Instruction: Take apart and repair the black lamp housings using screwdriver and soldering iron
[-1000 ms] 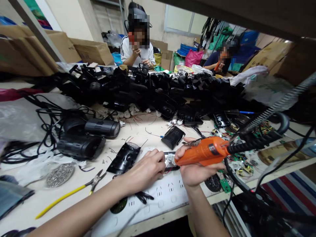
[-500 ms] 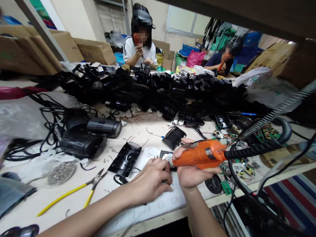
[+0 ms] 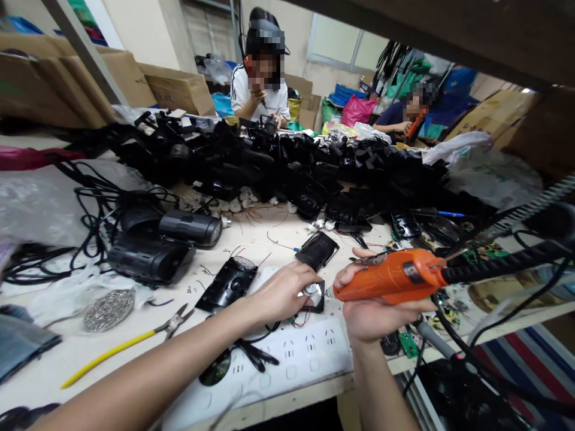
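My right hand (image 3: 366,317) is wrapped round an orange electric screwdriver (image 3: 390,278), its tip pointing left. Just beyond that tip is a small black housing piece (image 3: 320,302) with thin red wires. My left hand (image 3: 285,290) is closed over it, thumb and fingers on a small round silvery part (image 3: 309,290); part of the housing is hidden beneath the hand. Behind my left hand rests a black plastic shell (image 3: 317,251). Another black housing (image 3: 229,282) with a clear round lens lies left of the hand. Below my wrists is a white power strip (image 3: 300,353).
Yellow-handled cutters (image 3: 117,356) and a dish of screws (image 3: 109,310) lie at left. Black cylindrical lamps (image 3: 150,260) stand behind them. A heap of black parts (image 3: 269,158) crosses the table. A spring-supported cable (image 3: 525,209) hangs at right. Two people work opposite.
My right hand and the screwdriver have moved right, away from my left hand. My left hand has shifted slightly up and right, and more of the power strip shows.
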The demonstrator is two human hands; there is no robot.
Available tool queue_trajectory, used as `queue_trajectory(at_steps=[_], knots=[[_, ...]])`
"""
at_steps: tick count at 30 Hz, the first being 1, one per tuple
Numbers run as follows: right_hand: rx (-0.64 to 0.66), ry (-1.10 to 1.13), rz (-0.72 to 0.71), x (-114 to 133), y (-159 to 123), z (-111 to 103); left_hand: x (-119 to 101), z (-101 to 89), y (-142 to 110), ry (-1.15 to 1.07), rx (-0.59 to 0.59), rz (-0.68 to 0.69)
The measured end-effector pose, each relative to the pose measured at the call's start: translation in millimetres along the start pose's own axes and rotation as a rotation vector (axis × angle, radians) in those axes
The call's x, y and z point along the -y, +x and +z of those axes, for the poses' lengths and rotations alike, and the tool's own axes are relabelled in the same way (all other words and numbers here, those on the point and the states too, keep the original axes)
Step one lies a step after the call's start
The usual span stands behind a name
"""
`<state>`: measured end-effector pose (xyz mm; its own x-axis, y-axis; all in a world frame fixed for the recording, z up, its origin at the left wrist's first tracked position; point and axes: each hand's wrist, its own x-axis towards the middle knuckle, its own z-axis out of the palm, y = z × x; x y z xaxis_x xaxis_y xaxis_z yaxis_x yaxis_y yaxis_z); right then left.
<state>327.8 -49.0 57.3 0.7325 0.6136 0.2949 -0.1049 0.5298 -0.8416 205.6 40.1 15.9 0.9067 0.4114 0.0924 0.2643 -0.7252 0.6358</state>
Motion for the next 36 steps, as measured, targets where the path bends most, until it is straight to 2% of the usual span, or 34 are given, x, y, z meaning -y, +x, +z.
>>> queue_trajectory(at_steps=[4, 14, 21, 30, 36], knots=[[0.0, -0.008, -0.035, -7, 4, 2, 3, 7.5, 4, -0.022, 0.03, -0.031], [0.017, 0.05, 0.04, -13, 5, 9, 7, 6.8, 6, -0.022, 0.009, -0.07], [0.034, -0.016, -0.006, -13, 4, 9, 10, 8.1, 6, -0.056, 0.0, -0.065], [0.038, -0.002, 0.031, -16, 4, 12, 13, 10.3, 7, -0.068, -0.013, -0.063], [0.032, 0.015, 0.134, -18, 7, 14, 13, 13.1, 8, -0.065, -0.017, -0.067]])
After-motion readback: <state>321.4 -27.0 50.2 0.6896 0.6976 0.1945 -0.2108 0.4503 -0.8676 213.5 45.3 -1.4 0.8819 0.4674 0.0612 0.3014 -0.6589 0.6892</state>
